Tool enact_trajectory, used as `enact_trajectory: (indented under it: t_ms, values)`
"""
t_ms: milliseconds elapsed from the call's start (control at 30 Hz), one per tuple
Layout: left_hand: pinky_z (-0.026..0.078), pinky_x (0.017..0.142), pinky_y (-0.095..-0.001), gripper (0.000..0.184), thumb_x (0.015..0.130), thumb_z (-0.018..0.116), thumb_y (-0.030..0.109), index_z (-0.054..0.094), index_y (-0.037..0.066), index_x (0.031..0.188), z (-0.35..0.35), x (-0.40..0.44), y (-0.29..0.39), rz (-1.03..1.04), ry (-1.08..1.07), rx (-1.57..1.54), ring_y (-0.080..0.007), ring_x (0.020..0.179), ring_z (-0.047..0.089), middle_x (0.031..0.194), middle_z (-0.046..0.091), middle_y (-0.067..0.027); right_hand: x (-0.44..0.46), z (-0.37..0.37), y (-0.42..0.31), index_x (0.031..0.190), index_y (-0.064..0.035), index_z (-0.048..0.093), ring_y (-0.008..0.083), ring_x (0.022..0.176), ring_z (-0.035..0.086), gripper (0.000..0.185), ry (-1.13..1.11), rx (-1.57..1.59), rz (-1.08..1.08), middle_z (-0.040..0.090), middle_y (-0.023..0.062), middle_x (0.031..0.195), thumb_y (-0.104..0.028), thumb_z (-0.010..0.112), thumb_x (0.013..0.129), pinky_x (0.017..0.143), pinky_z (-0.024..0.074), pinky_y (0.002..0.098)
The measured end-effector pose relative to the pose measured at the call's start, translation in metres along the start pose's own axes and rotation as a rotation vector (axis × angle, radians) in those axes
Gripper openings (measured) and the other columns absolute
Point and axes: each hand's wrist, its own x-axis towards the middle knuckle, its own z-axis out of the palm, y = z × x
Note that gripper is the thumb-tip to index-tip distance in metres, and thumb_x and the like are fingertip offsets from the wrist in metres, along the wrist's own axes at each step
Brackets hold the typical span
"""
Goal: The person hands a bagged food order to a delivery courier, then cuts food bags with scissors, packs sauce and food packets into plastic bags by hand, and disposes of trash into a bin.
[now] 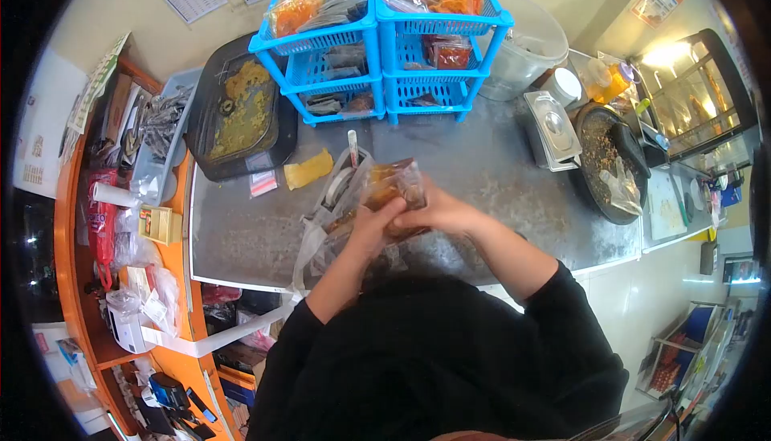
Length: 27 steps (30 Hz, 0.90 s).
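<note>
Together, our two hands close around clear packets above the counter

We hold a few clear packets (393, 182) with brown-orange contents over the middle of the counter (498, 180), somewhat nearer its front edge than its back. Our left hand (369, 230) grips them from the lower left, and our right hand (427, 210) from the right, with the thumbs close together on the near side. How many packets there are, we cannot tell.

Just beside our left hand lies a crumpled clear plastic bag (312, 244), reaching down to the front edge. Farther left, toward the back, we see a yellow packet (308, 169) and, near it, a small packet with a red stripe (263, 183). A black tray (283, 132) fills the back left corner, with yellow-green food (241, 91) spread inside.

Along the back edge, in front of us, two blue racks (317, 87) stand side by side, their tiers carrying bagged goods, orange and dark. To their right is a clear bucket (514, 71). Toward the right edge come a lidded metal container (556, 129), a tub with a white lid (565, 85) and a dark round pan (590, 140) of brown bits, a clear bag (620, 188) lying over its near side.
</note>
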Motion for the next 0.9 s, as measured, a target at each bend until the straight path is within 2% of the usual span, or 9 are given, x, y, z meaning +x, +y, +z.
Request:
enact_trajectory:
  t_ms: [100, 133, 200, 267, 367, 467, 667, 767, 900]
  values:
    - [0.050, 0.089, -0.0384, 0.047, 0.087, 0.065, 0.023, 0.046, 0.005, 0.126, -0.007, 0.001, 0.001, -0.198, 0.042, -0.346, -0.0218, 0.103, 0.059, 0.114, 0.058, -0.0099, 0.009, -0.035, -0.034, 0.140, -0.0028, 0.033, 0.0254, 0.093, 0.061, 0.077, -0.180, 0.081, 0.431, 0.055, 0.0165, 0.122, -0.044, 0.065, 0.083, 0.079, 0.0525, 0.0366]
    - [0.050, 0.089, -0.0398, 0.046, 0.089, 0.060, 0.028, 0.046, 0.005, 0.126, -0.008, -0.001, 0.004, -0.240, -0.033, -0.378, -0.0228, 0.104, 0.059, 0.115, 0.058, -0.0098, 0.022, -0.052, -0.026, 0.136, -0.0049, 0.041, 0.0258, 0.096, 0.061, 0.070, -0.201, -0.107, 0.446, 0.055, 0.0142, 0.123, -0.055, 0.053, 0.088, 0.076, 0.0526, 0.0361]
    - [0.049, 0.090, -0.0399, 0.047, 0.089, 0.060, 0.030, 0.045, 0.005, 0.127, -0.014, 0.000, 0.004, -0.308, 0.016, -0.361, -0.0223, 0.103, 0.059, 0.115, 0.059, -0.0093, 0.064, -0.093, -0.001, 0.127, -0.0058, 0.050, 0.0301, 0.096, 0.062, 0.055, -0.009, -0.382, 0.313, 0.059, 0.0107, 0.120, -0.046, 0.055, 0.090, 0.071, 0.0512, 0.0354]
    - [0.050, 0.090, -0.0401, 0.047, 0.089, 0.060, 0.030, 0.045, 0.006, 0.127, -0.015, -0.001, 0.002, -0.327, 0.050, -0.367, -0.0220, 0.103, 0.059, 0.115, 0.059, -0.0088, 0.092, -0.113, 0.023, 0.115, -0.0066, 0.058, 0.0309, 0.095, 0.061, 0.041, 0.559, -1.014, -0.126, 0.063, 0.0090, 0.114, -0.037, 0.058, 0.088, 0.073, 0.0472, 0.0389]
    - [0.050, 0.089, -0.0403, 0.046, 0.088, 0.063, 0.027, 0.046, 0.006, 0.125, -0.011, 0.001, 0.001, -0.285, 0.071, -0.368, -0.0216, 0.102, 0.060, 0.114, 0.058, -0.0083, 0.127, -0.136, 0.043, 0.107, -0.0117, 0.064, 0.0309, 0.098, 0.057, 0.030, 0.786, -1.429, -0.306, 0.065, 0.0093, 0.106, -0.030, 0.064, 0.083, 0.078, 0.0426, 0.0438]
    - [0.051, 0.086, -0.0387, 0.045, 0.086, 0.065, 0.023, 0.046, 0.006, 0.123, -0.013, -0.001, 0.003, -0.267, 0.081, -0.315, -0.0204, 0.101, 0.060, 0.112, 0.058, -0.0079, 0.133, -0.137, 0.050, 0.100, -0.0172, 0.067, 0.0268, 0.103, 0.055, 0.021, 0.626, -1.480, -0.034, 0.066, 0.0090, 0.102, -0.026, 0.065, 0.081, 0.081, 0.0400, 0.0468]
    - [0.054, 0.080, -0.0346, 0.040, 0.084, 0.067, 0.015, 0.049, 0.004, 0.118, -0.006, -0.006, 0.005, -0.202, 0.068, -0.241, -0.0165, 0.093, 0.061, 0.103, 0.060, -0.0062, 0.116, -0.145, 0.045, 0.097, -0.0148, 0.067, 0.0301, 0.096, 0.058, 0.015, 0.669, -1.124, -0.206, 0.066, 0.0112, 0.093, -0.016, 0.061, 0.083, 0.079, 0.0421, 0.0414]
    - [0.054, 0.078, -0.0340, 0.038, 0.083, 0.068, 0.014, 0.051, 0.003, 0.115, 0.002, -0.008, 0.007, -0.183, 0.052, -0.214, -0.0159, 0.090, 0.061, 0.100, 0.060, -0.0058, 0.107, -0.136, 0.028, 0.096, -0.0101, 0.065, 0.0248, 0.089, 0.061, 0.013, 0.675, -0.927, -0.368, 0.066, 0.0096, 0.087, -0.015, 0.061, 0.085, 0.076, 0.0451, 0.0368]
    - [0.054, 0.076, -0.0323, 0.036, 0.084, 0.068, 0.014, 0.052, 0.001, 0.113, 0.005, -0.007, 0.004, -0.156, 0.058, -0.135, -0.0155, 0.089, 0.061, 0.100, 0.060, -0.0069, 0.059, -0.087, -0.032, 0.097, -0.0057, 0.064, 0.0131, 0.081, 0.058, 0.015, 0.160, -0.314, -0.118, 0.063, 0.0045, 0.082, -0.017, 0.062, 0.087, 0.072, 0.0463, 0.0291]
